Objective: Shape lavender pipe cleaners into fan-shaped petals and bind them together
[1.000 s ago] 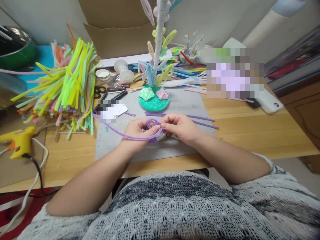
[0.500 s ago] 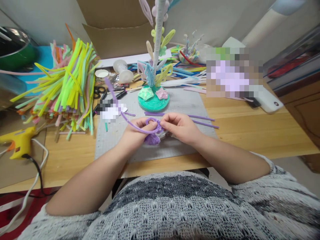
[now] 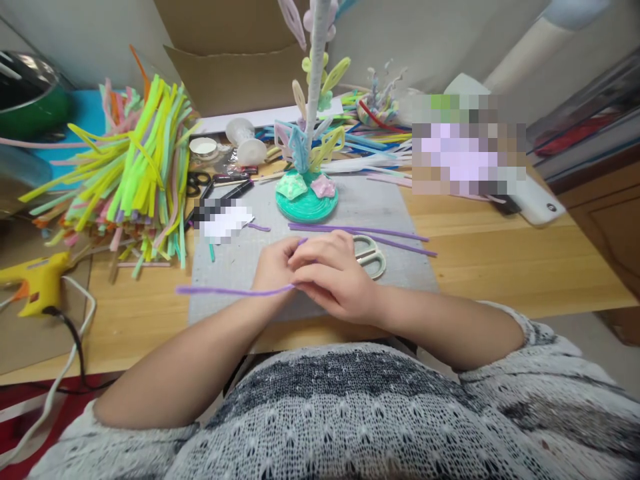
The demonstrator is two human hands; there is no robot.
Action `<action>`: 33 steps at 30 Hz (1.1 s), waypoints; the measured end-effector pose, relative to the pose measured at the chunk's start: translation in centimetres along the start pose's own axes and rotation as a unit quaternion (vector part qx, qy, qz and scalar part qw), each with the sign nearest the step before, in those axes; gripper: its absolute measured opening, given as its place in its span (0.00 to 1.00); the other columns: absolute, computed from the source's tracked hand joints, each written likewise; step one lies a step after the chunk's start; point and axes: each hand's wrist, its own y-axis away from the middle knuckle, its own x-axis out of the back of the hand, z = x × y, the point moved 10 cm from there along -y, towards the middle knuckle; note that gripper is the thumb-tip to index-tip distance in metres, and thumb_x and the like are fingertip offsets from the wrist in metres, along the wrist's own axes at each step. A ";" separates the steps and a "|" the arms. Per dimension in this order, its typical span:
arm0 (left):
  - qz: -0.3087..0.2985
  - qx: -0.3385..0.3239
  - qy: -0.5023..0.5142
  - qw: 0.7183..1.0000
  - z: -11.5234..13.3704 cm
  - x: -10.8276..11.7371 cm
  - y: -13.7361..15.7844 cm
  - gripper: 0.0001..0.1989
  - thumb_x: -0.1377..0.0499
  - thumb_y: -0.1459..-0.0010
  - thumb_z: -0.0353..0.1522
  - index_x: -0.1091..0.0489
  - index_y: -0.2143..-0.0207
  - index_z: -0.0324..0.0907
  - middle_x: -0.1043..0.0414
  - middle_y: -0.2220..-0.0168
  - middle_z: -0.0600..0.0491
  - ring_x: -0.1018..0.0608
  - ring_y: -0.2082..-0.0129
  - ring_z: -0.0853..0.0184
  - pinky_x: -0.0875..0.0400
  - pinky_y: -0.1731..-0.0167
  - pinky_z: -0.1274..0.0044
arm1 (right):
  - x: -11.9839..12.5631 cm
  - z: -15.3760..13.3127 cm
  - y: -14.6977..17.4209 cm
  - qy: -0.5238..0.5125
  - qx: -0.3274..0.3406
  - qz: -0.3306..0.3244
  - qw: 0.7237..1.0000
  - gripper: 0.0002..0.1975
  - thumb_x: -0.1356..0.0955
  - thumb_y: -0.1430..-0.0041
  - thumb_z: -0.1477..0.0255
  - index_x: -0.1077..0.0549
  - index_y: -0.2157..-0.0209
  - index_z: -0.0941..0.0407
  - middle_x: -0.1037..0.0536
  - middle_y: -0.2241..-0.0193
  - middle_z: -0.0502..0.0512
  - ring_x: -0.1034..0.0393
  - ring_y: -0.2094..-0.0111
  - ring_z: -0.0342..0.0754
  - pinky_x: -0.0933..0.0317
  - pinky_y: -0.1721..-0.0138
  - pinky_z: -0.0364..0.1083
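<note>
My right hand (image 3: 335,277) lies across my left hand (image 3: 277,267) above the grey cutting mat (image 3: 240,267), its fingers closed on a purple pipe cleaner (image 3: 230,291). The free end of that pipe cleaner sticks out leftward over my left wrist. Most of the left fingers and the purple coiled piece between the hands are hidden; only a bit of purple shows at the top. Just right of my right hand, scissors (image 3: 371,257) with pale handles rest on the mat. Loose purple pipe cleaners (image 3: 395,235) lie beyond my hands.
A decorated white stem (image 3: 315,80) rises from a round green base (image 3: 307,208) behind my hands. To the left are a big bundle of pipe cleaners (image 3: 135,160) and a yellow glue gun (image 3: 43,280). A white spool (image 3: 245,141) and black marker (image 3: 235,193) lie farther back.
My right hand has moved left over my left hand, covering the purple piece. The pipe cleaner's free end swung down from upright to nearly level. The scissors have come into view.
</note>
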 end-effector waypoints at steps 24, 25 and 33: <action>0.118 0.061 0.196 0.972 -0.8 2.3 0.3 0.11 0.34 0.50 0.39 0.27 0.76 0.41 0.30 0.78 0.57 0.30 0.77 0.72 0.32 0.75 0.79 | 5.1 1.9 0.5 -0.040 -0.088 0.146 0.985 0.18 0.30 0.45 0.71 0.43 0.80 0.55 0.34 0.70 0.51 0.38 0.66 0.47 0.43 0.63 0.50; 0.119 0.058 0.199 0.971 -0.8 2.3 0.3 0.11 0.34 0.50 0.39 0.27 0.76 0.40 0.30 0.79 0.57 0.29 0.77 0.72 0.32 0.74 0.79 | 5.3 2.2 0.6 -0.051 -0.097 0.157 0.981 0.18 0.31 0.45 0.74 0.44 0.80 0.55 0.34 0.70 0.51 0.37 0.66 0.46 0.43 0.64 0.49; 0.138 0.036 0.175 0.974 -0.2 2.7 0.3 0.10 0.34 0.49 0.39 0.27 0.75 0.41 0.27 0.77 0.56 0.27 0.76 0.71 0.29 0.72 0.79 | 5.4 2.9 0.6 -0.052 -0.134 0.173 0.974 0.17 0.33 0.45 0.78 0.45 0.81 0.54 0.32 0.70 0.51 0.36 0.67 0.46 0.42 0.63 0.51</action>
